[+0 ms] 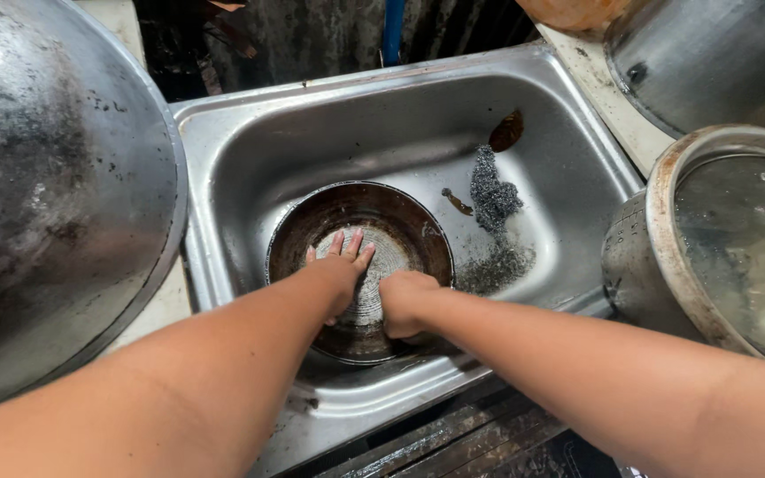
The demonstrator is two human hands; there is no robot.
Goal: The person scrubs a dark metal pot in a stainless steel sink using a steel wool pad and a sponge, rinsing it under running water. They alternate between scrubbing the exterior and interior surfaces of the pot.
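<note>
While left fingers (344, 245) spread flat, right fingers curl on the burnt pan (358, 265).

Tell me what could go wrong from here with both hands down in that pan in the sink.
1. The dark pan lies tilted against the sink wall; pressed by the flat left hand, it might slip or rock.
2. The right hand is clenched, its grip hidden; loose steel wool nearby could scratch skin.
3. The water-filled pot stands at the sink's edge, close to the right forearm; a bump may spill it.
</note>
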